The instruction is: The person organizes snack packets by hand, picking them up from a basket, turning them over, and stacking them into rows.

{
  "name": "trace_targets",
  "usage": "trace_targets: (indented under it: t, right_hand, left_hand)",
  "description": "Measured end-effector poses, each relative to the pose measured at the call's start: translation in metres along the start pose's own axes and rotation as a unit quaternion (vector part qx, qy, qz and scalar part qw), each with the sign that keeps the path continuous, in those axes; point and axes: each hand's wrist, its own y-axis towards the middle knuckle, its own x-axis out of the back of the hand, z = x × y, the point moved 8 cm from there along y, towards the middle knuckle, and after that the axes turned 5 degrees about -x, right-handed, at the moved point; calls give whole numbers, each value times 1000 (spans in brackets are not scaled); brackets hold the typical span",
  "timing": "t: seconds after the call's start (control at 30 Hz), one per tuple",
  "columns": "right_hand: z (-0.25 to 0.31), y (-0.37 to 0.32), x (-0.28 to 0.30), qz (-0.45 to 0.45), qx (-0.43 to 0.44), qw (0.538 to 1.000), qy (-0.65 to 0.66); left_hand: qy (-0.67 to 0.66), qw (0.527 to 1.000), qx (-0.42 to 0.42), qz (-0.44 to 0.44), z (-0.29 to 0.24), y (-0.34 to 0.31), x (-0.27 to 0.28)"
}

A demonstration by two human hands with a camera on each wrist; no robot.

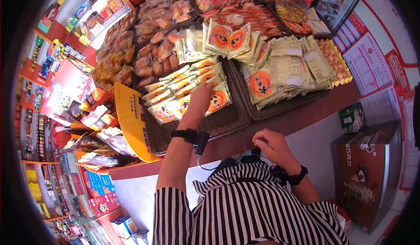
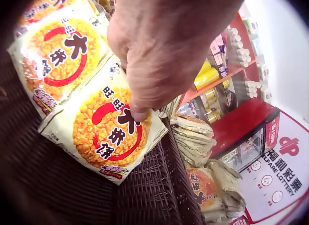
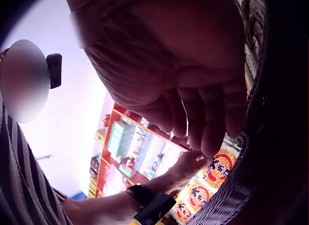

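My left hand (image 1: 202, 100) reaches into the left wicker basket (image 1: 225, 127), which holds rows of rice cracker packets (image 1: 164, 114). In the left wrist view, its thumb lies on the printed front of the end rice cracker packet (image 2: 111, 130), with the rest of the hand over the top edge; the far fingers are hidden. This cream packet shows an orange cracker and leans upright against the row. My right hand (image 1: 273, 145) hangs in front of the counter edge, fingers loosely bent, holding nothing. In the right wrist view its palm (image 3: 178, 51) fills the top.
The right wicker basket (image 1: 249, 105) holds a loose heap of similar packets (image 1: 286, 72). Bagged breads (image 1: 159, 52) and red-wrapped snacks (image 1: 245, 20) lie behind, eggs (image 1: 334, 61) far right. A yellow sign (image 1: 131, 122) stands at the left basket's side. A brown box (image 1: 363, 175) stands low on the right.
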Motion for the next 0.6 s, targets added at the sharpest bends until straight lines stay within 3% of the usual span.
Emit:
trace_targets:
  t: [0.1, 0.17, 0.47, 0.6]
  right_hand:
    - [3, 2, 2, 2, 15, 1000, -19]
    - [3, 4, 2, 10, 17, 999, -29]
    - [6, 6, 0, 34, 9, 998, -59]
    - [6, 6, -3, 42, 18, 996, -73]
  left_hand:
    - [-20, 1000, 10, -10, 3, -1, 1]
    - [64, 996, -51, -45, -2, 1, 4]
    - [-10, 1000, -28, 3, 2, 1, 5]
    - [-5, 998, -53, -16, 3, 5, 2]
